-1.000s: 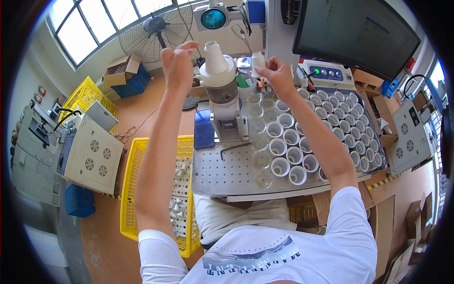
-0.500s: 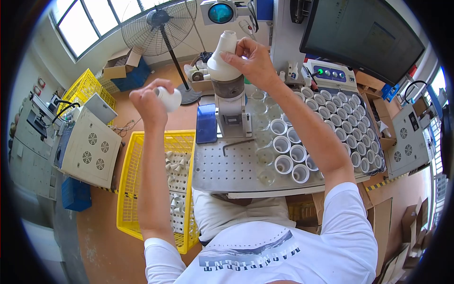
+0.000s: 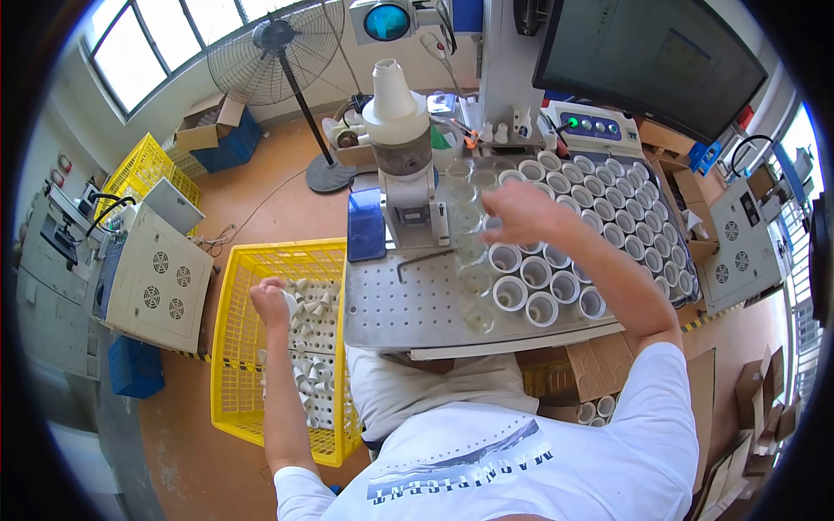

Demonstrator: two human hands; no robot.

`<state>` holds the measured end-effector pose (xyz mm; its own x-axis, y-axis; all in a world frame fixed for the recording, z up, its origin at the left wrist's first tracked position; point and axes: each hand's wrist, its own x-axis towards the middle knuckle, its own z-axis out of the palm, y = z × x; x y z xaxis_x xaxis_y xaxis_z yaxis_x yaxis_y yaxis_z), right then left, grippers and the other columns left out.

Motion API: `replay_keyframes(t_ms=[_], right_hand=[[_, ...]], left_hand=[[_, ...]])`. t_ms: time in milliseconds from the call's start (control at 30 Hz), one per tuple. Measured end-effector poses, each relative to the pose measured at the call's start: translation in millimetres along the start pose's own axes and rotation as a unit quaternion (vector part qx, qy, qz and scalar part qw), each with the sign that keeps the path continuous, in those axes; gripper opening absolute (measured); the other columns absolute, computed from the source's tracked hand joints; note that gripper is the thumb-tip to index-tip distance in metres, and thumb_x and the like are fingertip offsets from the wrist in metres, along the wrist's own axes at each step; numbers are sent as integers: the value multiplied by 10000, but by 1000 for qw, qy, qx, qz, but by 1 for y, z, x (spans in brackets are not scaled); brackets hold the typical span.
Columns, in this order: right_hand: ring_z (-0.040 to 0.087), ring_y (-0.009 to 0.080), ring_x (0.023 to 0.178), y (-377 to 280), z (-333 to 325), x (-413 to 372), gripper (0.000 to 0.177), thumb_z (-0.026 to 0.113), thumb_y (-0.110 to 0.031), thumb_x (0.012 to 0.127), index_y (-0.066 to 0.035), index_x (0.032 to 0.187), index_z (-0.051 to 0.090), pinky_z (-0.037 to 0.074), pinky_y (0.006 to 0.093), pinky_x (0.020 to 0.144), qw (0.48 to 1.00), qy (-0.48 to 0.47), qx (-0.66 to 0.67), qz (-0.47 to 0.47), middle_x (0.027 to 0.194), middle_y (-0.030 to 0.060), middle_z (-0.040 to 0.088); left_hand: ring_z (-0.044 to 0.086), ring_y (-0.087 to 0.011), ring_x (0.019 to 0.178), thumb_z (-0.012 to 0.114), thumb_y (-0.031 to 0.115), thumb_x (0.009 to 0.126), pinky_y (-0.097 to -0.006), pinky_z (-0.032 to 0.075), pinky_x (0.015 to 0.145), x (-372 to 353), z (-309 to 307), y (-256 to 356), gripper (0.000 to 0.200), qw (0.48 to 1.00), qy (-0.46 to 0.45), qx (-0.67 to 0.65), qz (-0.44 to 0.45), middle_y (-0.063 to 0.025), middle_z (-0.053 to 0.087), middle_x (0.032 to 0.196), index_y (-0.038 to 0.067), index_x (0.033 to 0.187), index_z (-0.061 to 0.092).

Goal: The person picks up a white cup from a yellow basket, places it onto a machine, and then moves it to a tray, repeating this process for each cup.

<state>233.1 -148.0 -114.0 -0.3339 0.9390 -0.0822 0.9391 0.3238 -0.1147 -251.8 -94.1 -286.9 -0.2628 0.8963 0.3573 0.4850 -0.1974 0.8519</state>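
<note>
My left hand [image 3: 271, 298] is closed over the left part of the yellow crate [image 3: 228, 347]. A white plastic cone-shaped part [image 3: 290, 303] shows partly at its fingers. My right hand [image 3: 521, 214] reaches over the rows of white cups on the worktable [image 3: 395, 317]. Its thumb and fingers close about a white cup [image 3: 493, 223] at the left edge of the rows, mostly hidden by the hand. A white stepped cone [image 3: 393, 108] stands upright on the grey cylindrical fixture [image 3: 407, 165], untouched by either hand.
Several white cups [image 3: 536, 272] stand in rows on the table. Clear round holders [image 3: 476, 278] line their left side. A hex key [image 3: 421, 259] and a blue flat case [image 3: 366, 226] lie near the fixture. A lens head [image 3: 387, 23] hangs above; a monitor [image 3: 647, 61] stands behind.
My right hand has let go of the cone on the fixture and moved right and down to the cups. My left hand has lowered with its white part to the yellow crate.
</note>
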Motion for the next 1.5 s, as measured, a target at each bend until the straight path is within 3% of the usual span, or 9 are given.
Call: replay_keyframes(t_ms=[33,167,233,367,567,767,833,1067,1500], right_hand=[[626,344,960,0,9,-1,412,725,-382,805,-17,975,639,452,473,887,997,-62,-27,21,892,158,682],[620,340,984,5,25,0,434,733,-383,794,-11,994,635,438,476,892,996,7,-82,17,897,158,687],[625,329,983,4,25,2,429,741,-361,776,-18,1009,634,424,464,905,997,-5,-70,21,898,165,688],[604,354,948,8,17,11,371,721,-341,808,-28,953,583,435,457,863,996,-32,-79,7,904,174,657],[640,368,963,28,-9,39,481,671,-330,778,26,1092,598,500,414,850,973,129,171,84,930,191,666],[629,224,862,68,51,81,510,667,-311,785,-24,1194,565,522,353,823,915,150,364,89,944,143,632],[615,177,831,66,62,81,490,686,-239,772,-20,1191,556,531,310,753,845,205,484,100,947,113,614],[590,151,780,77,80,83,484,714,-160,730,-14,1140,503,517,289,721,825,254,501,67,905,92,595],[507,150,774,67,78,74,390,744,-167,681,-53,924,462,448,296,734,869,280,404,51,847,46,508]], left_hand=[[594,-195,671,428,-6,694,-317,479,700,2,3,2,232,999,17,44,-1,-109,635,694,-29,702,659],[624,-232,746,433,-63,689,-339,485,765,-6,38,27,242,999,29,33,-18,-136,659,783,-36,798,647],[643,-277,785,425,-87,663,-360,489,788,-17,58,46,272,996,8,40,83,-155,657,785,-37,820,641],[645,-323,839,441,-72,658,-372,487,830,-63,96,89,230,984,-128,5,125,-196,650,814,-31,792,624],[614,-362,782,464,-41,678,-403,489,773,-96,139,95,140,973,-189,45,123,-195,624,765,-18,733,590],[606,-348,756,464,-41,678,-401,484,750,-97,139,87,135,978,-196,-12,68,-195,612,749,-22,735,585],[608,-342,757,463,-47,673,-400,484,747,-96,138,90,138,978,-194,-11,81,-193,611,749,-24,737,583],[609,-338,763,464,-45,664,-396,487,749,-97,139,89,148,979,-197,-17,56,-193,613,756,-26,741,588],[614,-335,773,460,-40,648,-386,487,761,-98,136,91,158,979,-194,-33,61,-191,614,765,-38,741,588]])
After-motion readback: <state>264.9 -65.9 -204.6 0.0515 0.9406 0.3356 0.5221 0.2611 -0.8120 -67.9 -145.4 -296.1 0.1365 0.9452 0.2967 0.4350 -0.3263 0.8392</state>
